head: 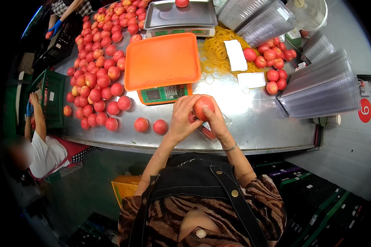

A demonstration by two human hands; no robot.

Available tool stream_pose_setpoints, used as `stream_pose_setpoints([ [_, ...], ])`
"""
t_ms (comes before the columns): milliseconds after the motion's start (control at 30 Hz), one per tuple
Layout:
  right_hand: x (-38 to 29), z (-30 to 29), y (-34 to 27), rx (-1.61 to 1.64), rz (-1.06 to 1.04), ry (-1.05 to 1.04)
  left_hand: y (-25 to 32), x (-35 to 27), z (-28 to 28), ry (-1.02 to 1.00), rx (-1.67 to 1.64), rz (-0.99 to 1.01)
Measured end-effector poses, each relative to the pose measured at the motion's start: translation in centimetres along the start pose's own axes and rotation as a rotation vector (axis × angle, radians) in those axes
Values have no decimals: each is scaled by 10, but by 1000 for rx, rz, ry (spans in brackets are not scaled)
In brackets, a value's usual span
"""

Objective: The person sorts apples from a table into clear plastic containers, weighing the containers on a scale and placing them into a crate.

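Note:
My right hand (217, 119) holds a red tomato (203, 106) at the table's front, thumb across it. My left hand (184, 115) is curled at the tomato's left side; another tomato shows below its fingers, and I cannot tell which hand bears that one. Beneath my hands a clear plastic container (209, 134), partly hidden, has red tomato inside. Two loose tomatoes, one of them (160, 127) nearest, lie left of my left hand. Beyond my hands stands an orange-and-green digital scale (164, 93) under an orange tray (162, 60) that holds nothing.
Many tomatoes (103, 81) cover the steel table's left. A second scale with a metal tray (181, 15) stands behind. Rubber bands (218, 51), stacked clear containers (320, 86) and more tomatoes lie right. Co-workers are at left, near a green crate (54, 98); black crates stand lower right.

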State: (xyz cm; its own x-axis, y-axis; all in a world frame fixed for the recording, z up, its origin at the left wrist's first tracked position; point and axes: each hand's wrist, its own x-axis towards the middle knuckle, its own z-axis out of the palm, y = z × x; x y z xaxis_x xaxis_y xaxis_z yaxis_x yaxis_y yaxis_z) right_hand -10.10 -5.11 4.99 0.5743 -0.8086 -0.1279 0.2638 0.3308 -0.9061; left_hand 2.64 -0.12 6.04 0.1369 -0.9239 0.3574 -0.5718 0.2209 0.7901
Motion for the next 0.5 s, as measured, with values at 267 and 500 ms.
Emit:
stream_pose_setpoints([
  [267,2,3,17,636,405,-44,-5,-15,6,6,-331,-208],
  [500,7,5,26,111,293,-5,-12,-20,-16,23,-134,-200],
])
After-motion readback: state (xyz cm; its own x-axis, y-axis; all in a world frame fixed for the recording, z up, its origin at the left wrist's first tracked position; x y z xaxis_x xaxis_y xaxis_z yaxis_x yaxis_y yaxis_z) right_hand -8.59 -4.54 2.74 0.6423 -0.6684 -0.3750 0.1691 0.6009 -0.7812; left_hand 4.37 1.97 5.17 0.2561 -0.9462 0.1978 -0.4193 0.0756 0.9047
